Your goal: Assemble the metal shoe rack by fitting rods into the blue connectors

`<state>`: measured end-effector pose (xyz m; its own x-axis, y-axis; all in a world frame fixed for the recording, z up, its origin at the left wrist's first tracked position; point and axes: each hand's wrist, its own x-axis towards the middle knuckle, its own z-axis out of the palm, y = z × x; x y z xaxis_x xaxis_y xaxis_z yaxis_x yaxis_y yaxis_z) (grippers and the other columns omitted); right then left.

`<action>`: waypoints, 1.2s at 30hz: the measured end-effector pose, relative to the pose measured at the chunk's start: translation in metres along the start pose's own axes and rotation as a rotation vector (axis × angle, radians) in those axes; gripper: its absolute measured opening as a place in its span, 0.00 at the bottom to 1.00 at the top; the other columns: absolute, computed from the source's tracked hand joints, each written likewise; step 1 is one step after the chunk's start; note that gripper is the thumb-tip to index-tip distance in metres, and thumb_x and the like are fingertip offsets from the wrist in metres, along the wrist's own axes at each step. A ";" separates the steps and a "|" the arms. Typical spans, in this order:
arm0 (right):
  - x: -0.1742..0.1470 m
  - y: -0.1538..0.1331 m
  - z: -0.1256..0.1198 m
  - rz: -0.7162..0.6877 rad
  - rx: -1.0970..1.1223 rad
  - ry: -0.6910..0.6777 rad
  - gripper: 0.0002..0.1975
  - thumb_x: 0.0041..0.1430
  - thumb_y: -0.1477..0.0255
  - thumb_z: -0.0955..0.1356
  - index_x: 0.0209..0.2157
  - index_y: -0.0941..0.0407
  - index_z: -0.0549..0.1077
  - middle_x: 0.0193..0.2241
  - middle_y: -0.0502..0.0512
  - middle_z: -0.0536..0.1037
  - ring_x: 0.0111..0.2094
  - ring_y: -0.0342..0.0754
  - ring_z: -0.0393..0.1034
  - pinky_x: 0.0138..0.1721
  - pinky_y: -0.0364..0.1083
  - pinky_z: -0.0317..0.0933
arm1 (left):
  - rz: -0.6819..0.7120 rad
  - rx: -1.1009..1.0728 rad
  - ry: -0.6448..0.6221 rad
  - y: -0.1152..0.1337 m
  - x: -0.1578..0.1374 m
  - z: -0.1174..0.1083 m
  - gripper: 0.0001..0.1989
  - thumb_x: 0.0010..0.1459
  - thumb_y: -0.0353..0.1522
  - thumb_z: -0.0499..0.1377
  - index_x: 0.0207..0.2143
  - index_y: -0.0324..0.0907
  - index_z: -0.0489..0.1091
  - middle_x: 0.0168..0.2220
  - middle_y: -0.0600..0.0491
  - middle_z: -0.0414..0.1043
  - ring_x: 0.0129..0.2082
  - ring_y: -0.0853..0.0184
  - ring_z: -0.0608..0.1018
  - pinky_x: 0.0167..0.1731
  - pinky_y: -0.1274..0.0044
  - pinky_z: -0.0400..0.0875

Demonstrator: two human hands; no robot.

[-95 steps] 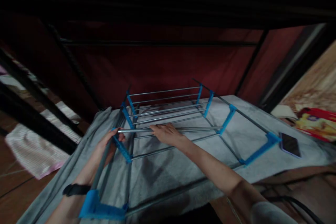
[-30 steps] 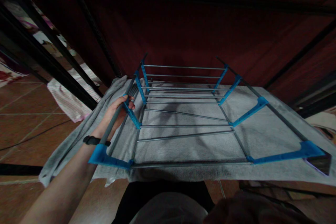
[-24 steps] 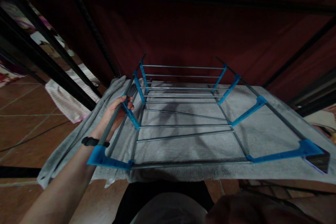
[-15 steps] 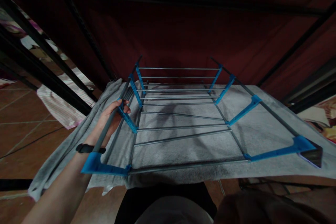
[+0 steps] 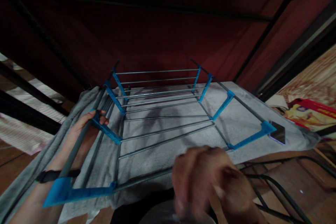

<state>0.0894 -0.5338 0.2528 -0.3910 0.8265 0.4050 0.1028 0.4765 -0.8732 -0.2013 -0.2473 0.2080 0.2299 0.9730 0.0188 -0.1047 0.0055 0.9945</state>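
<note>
A rack of grey metal tubes (image 5: pixel 165 130) with blue plastic brackets (image 5: pixel 107 131) lies across a grey blanket in front of me. My left hand (image 5: pixel 78 131), a black band on its wrist, is closed around the left side tube beside one of these brackets. In the near foreground, my right hand (image 5: pixel 210 178) hovers over the rack's front tube and hides part of it. Motion smears its fingers, so their hold is unclear. By the front right blue corner piece (image 5: pixel 267 126) lies a dark, flat, phone-like object (image 5: pixel 278 133).
The grey blanket (image 5: pixel 236 112) covers the surface below the rack. Behind stands a dark red cloth (image 5: pixel 157 42) with black metal bars. At right are a red and yellow packet (image 5: pixel 312 113) and a black metal frame (image 5: pixel 278 185). Striped cloth (image 5: pixel 23 126) lies at left.
My right hand has come into view at the front. The view has swung to the right, so the rack appears further left. My left hand keeps its hold on the side tube.
</note>
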 end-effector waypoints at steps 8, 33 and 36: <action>0.023 0.199 0.023 0.463 -0.912 0.070 0.13 0.70 0.73 0.65 0.53 0.56 0.73 0.53 0.59 0.76 0.55 0.53 0.68 0.58 0.54 0.63 | -0.049 0.033 0.078 -0.003 0.006 -0.002 0.20 0.54 0.50 0.64 0.35 0.43 0.74 0.23 0.55 0.65 0.30 0.64 0.73 0.30 0.72 0.72; 0.066 0.178 0.021 0.415 -1.157 -0.015 0.22 0.75 0.72 0.56 0.64 0.51 0.68 0.53 0.60 0.78 0.47 0.48 0.77 0.49 0.46 0.69 | -0.025 -0.196 0.053 -0.006 -0.010 0.004 0.15 0.51 0.44 0.69 0.35 0.44 0.77 0.33 0.50 0.79 0.42 0.56 0.81 0.39 0.70 0.76; 0.082 0.167 0.019 0.384 -1.175 0.027 0.22 0.75 0.72 0.56 0.64 0.50 0.69 0.53 0.59 0.78 0.46 0.47 0.77 0.47 0.44 0.69 | 0.000 -0.184 0.052 -0.007 -0.010 0.003 0.17 0.51 0.45 0.69 0.35 0.42 0.78 0.34 0.48 0.80 0.41 0.58 0.81 0.38 0.71 0.74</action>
<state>0.0569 -0.3921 0.1347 -0.1368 0.9714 0.1941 0.9708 0.1705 -0.1687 -0.2003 -0.2574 0.2014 0.1803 0.9836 0.0083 -0.2804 0.0433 0.9589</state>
